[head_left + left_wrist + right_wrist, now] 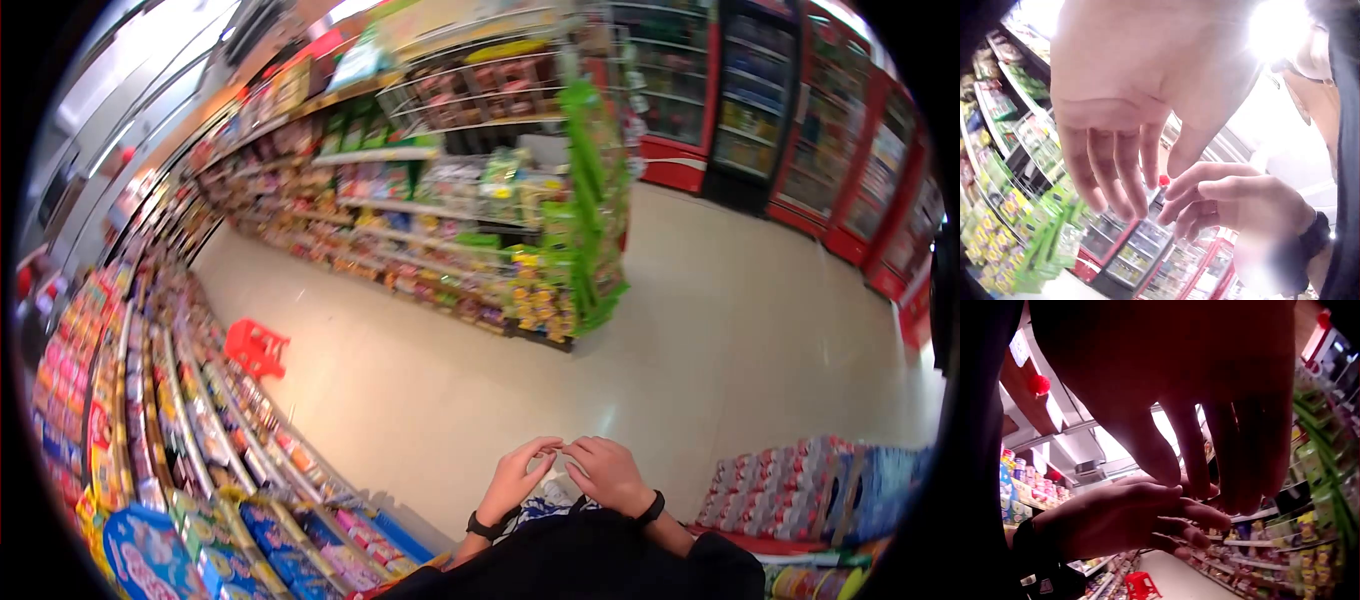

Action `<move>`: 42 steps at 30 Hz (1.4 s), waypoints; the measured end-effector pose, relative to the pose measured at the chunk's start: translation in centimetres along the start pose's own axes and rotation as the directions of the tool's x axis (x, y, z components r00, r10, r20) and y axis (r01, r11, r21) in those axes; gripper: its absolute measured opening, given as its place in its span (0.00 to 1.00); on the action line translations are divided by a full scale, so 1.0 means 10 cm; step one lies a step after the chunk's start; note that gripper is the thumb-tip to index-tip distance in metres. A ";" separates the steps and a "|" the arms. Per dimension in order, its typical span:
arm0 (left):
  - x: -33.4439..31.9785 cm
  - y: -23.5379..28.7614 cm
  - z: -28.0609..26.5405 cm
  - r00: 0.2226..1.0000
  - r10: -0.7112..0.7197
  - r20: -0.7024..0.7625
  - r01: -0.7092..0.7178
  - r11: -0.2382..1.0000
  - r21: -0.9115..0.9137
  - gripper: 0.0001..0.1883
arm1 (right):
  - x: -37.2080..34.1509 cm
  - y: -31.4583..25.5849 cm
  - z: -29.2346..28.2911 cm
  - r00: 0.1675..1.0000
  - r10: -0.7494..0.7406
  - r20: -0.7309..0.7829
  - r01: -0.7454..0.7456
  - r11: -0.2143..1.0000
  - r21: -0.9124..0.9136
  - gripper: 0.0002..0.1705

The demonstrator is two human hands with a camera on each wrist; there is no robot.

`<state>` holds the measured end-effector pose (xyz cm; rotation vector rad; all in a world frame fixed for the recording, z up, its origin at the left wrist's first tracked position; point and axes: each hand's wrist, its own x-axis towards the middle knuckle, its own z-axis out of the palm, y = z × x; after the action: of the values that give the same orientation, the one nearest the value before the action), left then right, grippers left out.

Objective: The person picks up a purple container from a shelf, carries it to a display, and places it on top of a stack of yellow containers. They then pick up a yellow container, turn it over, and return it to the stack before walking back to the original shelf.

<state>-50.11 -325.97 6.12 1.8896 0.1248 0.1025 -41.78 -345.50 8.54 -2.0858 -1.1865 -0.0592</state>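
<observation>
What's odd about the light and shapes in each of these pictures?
Head view: the lens bows the shelves on the left, with black rounded corners; left wrist view: white glare flares upper right, beside the brightly lit left hand; right wrist view: the right hand is dark against a bright ceiling.

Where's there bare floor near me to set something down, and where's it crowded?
Bare floor lies ahead of the left hand and right hand, between the middle shelf and left shelves, this side of the red stool; another patch lies before the drink fridges. Crowded: both shelf units, and the wrapped packs at lower right.
</observation>
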 end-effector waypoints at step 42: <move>0.67 -2.87 -6.68 0.719 -0.257 -0.646 0.321 0.947 -0.019 0.19 | 6.62 -1.71 4.92 0.557 -0.549 0.623 0.501 0.821 0.275 0.20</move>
<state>-53.41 -253.32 0.04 1.8306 0.9141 0.5415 -31.35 -261.92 6.55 -1.6280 -2.2150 0.5181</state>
